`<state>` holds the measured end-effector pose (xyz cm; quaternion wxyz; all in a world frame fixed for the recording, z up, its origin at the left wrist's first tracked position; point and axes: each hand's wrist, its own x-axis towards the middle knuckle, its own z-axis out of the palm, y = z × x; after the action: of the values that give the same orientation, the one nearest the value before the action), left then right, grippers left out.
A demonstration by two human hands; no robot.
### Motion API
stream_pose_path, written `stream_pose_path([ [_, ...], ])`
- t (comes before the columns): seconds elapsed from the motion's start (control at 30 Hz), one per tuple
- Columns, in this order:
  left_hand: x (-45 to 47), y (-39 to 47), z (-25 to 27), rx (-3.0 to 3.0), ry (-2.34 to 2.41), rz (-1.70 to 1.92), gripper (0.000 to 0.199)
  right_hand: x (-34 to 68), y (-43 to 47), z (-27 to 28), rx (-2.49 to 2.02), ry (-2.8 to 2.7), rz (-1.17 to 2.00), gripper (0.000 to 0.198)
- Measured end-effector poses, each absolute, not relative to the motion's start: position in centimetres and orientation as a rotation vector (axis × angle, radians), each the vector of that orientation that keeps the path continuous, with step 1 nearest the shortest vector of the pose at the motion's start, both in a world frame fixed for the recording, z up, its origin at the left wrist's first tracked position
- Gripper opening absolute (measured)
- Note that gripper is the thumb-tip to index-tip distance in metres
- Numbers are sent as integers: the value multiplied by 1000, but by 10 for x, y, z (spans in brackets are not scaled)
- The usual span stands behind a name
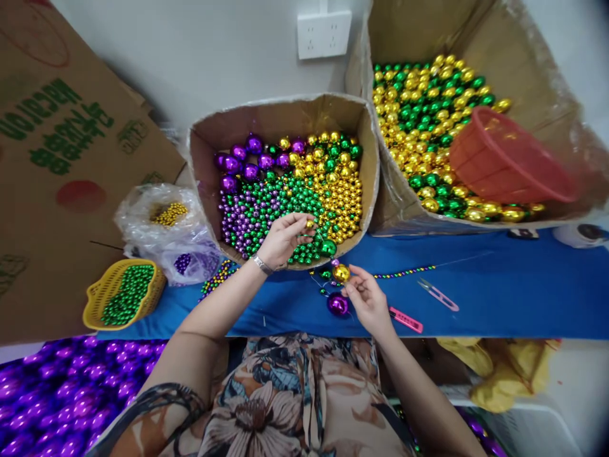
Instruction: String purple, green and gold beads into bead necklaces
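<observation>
My left hand (287, 238) is over the front of the middle cardboard box (280, 104), with a small gold bead (309, 224) pinched at the fingertips. To its right, my right hand (369, 298) is closed at the fingertips on a larger gold bead (341, 273) above the blue cloth. Beside that bead, along a thin clear string, are a shiny green bead (328, 248) and a small pink bead (335, 262). A big purple bead (338, 304) and several small green ones hang or lie just below. Purple, green and gold beads (295, 197) fill the box's lower part.
A larger box (397, 206) at right holds gold and green beads and a red basket (504, 158). On the blue cloth (514, 285) lie pink snips (440, 296), a pink cutter (406, 319) and a threaded bead strand (404, 273). A yellow basket (90, 311) stands left.
</observation>
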<state>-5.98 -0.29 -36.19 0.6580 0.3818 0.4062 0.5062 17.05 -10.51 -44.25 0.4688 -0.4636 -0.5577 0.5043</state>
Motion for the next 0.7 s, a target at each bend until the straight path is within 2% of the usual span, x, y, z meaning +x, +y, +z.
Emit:
stream_pose_path([
  [0.43, -71, -23, -365, 865, 999, 1197, 32, 167, -104, -441, -1149, -1520, 1243, 40],
  [0.7, -88, -41, -357, 1377, 1131, 1057, 23, 162, -114, -432, -1317, -1739, 928, 35],
])
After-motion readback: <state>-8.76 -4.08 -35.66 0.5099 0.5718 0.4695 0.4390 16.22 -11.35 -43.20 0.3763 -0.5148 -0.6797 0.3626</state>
